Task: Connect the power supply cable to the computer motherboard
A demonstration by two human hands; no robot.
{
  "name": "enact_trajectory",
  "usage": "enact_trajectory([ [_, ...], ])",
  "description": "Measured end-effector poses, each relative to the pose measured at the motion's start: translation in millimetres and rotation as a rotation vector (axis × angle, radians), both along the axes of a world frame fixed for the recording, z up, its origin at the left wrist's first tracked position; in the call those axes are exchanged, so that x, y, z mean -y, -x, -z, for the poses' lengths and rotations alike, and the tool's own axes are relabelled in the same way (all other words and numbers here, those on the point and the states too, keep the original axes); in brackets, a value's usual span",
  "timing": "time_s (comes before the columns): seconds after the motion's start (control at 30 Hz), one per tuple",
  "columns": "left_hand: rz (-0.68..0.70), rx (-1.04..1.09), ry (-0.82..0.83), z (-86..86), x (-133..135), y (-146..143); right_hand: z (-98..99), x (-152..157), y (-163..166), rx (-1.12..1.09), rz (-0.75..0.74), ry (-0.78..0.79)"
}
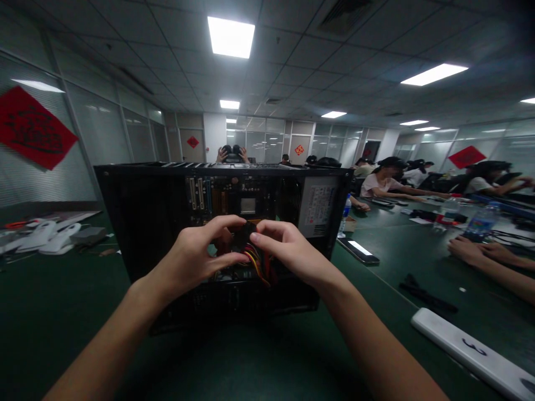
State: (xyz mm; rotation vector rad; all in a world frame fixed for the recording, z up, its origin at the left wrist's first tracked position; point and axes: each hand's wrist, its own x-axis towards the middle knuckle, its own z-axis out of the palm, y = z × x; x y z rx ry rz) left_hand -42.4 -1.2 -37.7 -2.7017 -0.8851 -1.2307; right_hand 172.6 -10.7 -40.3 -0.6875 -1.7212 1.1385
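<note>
A black desktop computer case (137, 223) stands on the green table, its open side facing me. Inside it show a motherboard (267, 195) and a labelled power supply (320, 206). In front of the opening my left hand (194, 250) curves, thumb and fingers around the left side of a small dark piece (242, 236). My right hand (290, 248) pinches the same piece from the right. Red, yellow and black power cables (261, 264) hang below it; its exact kind is too dark to make out.
On the right lie a phone (361, 252), a dark strap (426, 295), a white bar marked 3 (472, 348) and water bottles (482, 220). Another person's hands (472, 250) rest there. White objects (50, 236) and a grey box (88, 236) lie left. Several people sit behind.
</note>
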Motion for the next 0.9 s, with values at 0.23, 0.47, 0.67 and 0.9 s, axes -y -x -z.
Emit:
enact_trajectory([
  [0.23, 0.001, -0.05, -0.38, 4.3, -1, -4, 2.3, -2, -2, 0.023, -0.016, -0.022],
  [0.47, -0.011, -0.179, -0.406, 1.9, -7, 1, 3.3, -1, -3, 0.127, -0.042, -0.039],
  [0.67, -0.036, -0.309, -0.519, 0.0, -13, 3, 6.7, 4, -4, 0.284, -0.127, 0.01],
  [0.9, -0.084, -0.308, -0.574, 1.0, -8, -5, 7.4, 8, -5, 0.37, -0.145, -0.066],
])
